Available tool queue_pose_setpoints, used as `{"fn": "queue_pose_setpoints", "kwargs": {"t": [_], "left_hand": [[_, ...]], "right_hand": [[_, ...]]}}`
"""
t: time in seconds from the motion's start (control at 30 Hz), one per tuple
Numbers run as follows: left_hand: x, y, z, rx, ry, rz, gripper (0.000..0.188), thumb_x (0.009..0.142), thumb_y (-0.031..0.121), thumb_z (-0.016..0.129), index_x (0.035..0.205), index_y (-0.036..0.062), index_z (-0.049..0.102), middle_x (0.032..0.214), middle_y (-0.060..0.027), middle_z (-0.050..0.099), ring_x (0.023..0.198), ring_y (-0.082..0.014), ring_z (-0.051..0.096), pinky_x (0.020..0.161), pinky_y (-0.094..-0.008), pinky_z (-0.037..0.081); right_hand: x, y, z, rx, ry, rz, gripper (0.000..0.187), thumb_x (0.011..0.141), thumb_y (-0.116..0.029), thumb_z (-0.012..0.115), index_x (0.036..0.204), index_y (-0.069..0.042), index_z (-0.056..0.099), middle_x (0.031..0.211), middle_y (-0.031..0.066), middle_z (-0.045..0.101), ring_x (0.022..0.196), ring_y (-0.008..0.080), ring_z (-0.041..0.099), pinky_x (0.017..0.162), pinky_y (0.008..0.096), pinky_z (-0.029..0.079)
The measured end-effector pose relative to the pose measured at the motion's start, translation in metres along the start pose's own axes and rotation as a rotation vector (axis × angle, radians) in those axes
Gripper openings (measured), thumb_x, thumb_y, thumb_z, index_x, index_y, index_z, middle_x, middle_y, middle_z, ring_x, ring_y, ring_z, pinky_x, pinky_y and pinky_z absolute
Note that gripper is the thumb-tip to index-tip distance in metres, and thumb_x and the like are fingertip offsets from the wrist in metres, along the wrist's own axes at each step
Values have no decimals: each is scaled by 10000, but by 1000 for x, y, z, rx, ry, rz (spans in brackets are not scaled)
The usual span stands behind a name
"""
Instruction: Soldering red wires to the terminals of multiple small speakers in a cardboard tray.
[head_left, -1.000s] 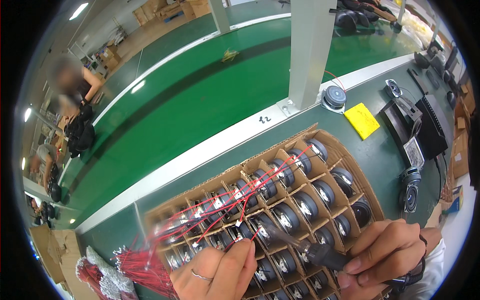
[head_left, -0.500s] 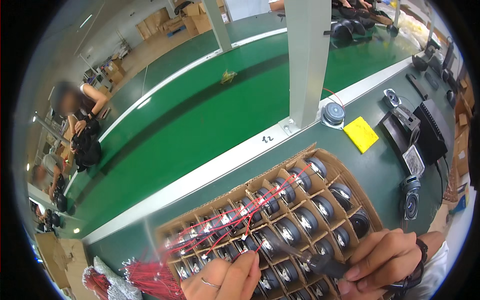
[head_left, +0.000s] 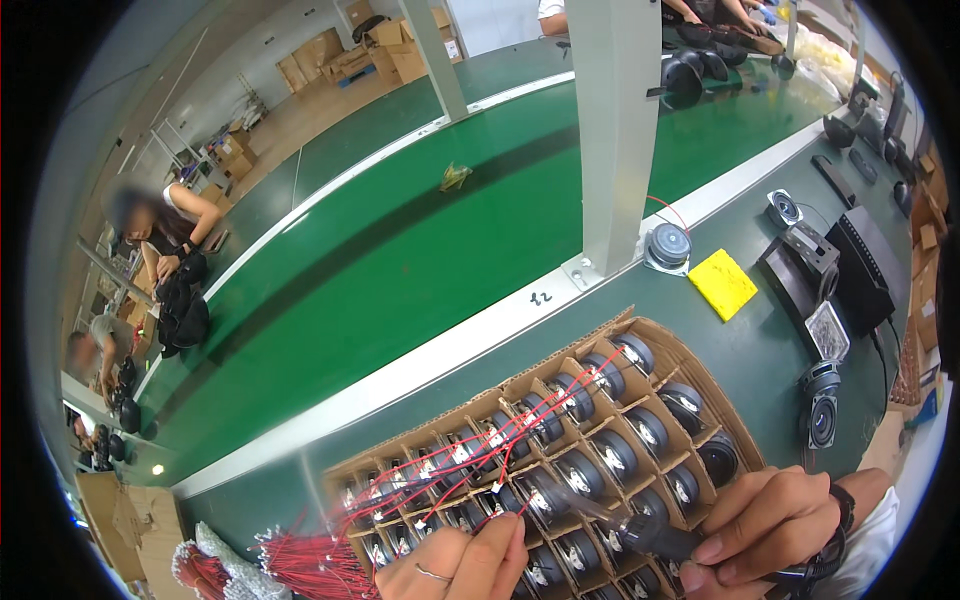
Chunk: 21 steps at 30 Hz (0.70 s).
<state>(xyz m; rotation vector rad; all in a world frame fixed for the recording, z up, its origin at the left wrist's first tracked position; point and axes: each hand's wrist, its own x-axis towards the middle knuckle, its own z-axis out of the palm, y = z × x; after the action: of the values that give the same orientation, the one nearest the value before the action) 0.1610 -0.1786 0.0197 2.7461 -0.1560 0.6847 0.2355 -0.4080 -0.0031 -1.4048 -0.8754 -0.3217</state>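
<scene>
A cardboard box (head_left: 690,350) with divider cells holds several round speakers (head_left: 612,455), each standing on edge in its own cell. Thin red wires (head_left: 520,425) with small white plugs lie across the cells. Over the near cells, my left hand (head_left: 460,562) is closed, thumb and finger pinching a red wire (head_left: 493,519). My right hand (head_left: 765,530), at the box's near right side, grips the dark handle of a soldering iron (head_left: 660,537). Its slim front part points left over the speakers, close to my left fingertips; the very tip is blurred.
Bundles of red wires (head_left: 310,565) lie left of the box. Beyond it run a green conveyor belt (head_left: 400,270) and a grey post (head_left: 615,140). A yellow sponge (head_left: 722,285), a loose speaker (head_left: 667,246) and black housings (head_left: 860,265) sit at right. A co-worker (head_left: 165,240) sits at far left.
The view has shifted slightly, so the box and my left hand appear a little lower and further right. Both hands keep their grips, with the iron still over the speakers.
</scene>
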Motion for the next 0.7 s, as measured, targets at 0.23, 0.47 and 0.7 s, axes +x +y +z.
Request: {"fn": "queue_pose_setpoints", "kwargs": {"t": [0.23, 0.47, 0.7], "left_hand": [[1, 0, -1, 21, 4, 6, 176, 810, 55, 832, 937, 101, 718, 696, -58, 526, 527, -216, 541, 469, -343, 434], [2, 0, -1, 6, 10, 17, 181, 809, 51, 832, 941, 95, 718, 698, -59, 516, 527, -213, 537, 471, -339, 435], [-1, 0, -2, 2, -2, 2, 192, 805, 52, 833, 953, 101, 721, 719, -58, 524, 549, -213, 550, 489, -340, 449]], "right_hand": [[18, 4, 6, 49, -27, -185, 283, 670, 109, 794, 661, -41, 554, 732, 121, 612, 586, 181, 582, 495, 287, 493], [2, -1, 0, -12, -2, -7, 327, 611, 79, 909, 632, -112, 644, 762, 59, 705, 580, 146, 654, 486, 221, 502], [13, 2, 4, 17, -22, -105, 308, 649, 103, 833, 671, -73, 581, 776, 97, 642, 576, 165, 599, 488, 254, 485]]}}
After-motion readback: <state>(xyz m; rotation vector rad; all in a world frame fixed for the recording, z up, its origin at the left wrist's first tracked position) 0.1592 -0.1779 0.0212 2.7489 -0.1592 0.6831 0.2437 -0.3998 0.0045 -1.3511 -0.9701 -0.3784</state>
